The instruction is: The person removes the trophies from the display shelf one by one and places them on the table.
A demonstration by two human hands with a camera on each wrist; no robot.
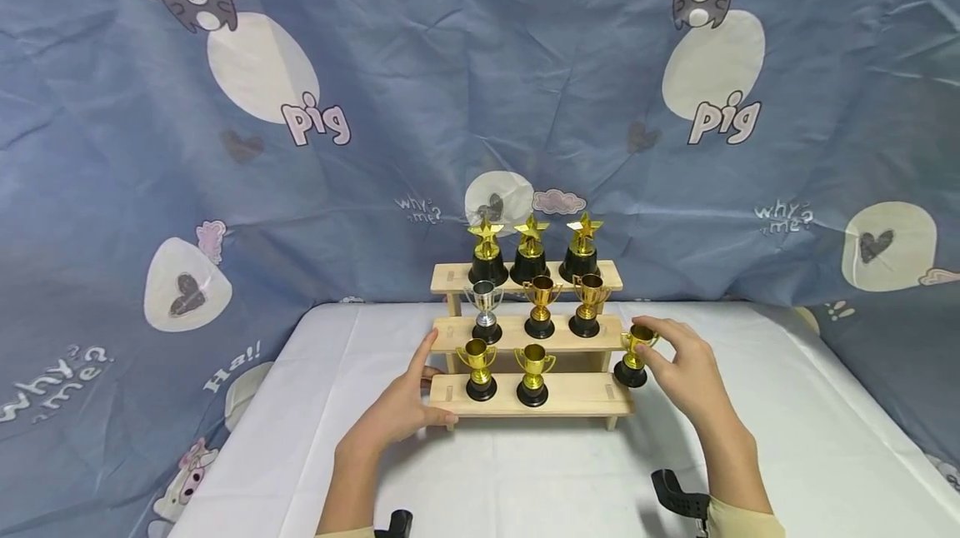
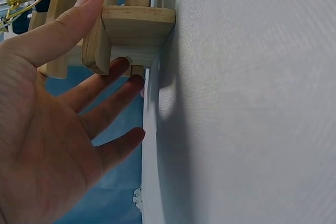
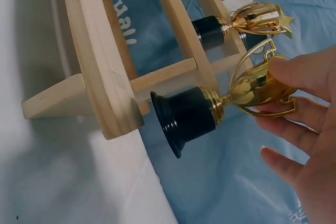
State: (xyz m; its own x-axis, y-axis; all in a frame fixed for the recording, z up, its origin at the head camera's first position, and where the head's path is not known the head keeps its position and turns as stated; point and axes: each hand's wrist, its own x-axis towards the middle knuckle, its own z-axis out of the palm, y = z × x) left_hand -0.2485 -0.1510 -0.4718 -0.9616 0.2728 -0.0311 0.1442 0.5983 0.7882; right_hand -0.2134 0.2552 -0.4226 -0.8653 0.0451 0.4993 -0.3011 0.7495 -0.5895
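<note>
Head: trophy (image 1: 633, 357) in right hand (image 1: 686, 366)

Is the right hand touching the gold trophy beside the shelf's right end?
Touching: the right wrist view shows the right hand with its thumb laid on the gold trophy, no gap between them.

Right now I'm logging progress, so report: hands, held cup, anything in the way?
Right hand holds gold cup beside right end of rack. Left hand touching its left end. Nothing visibly blocking.
</note>
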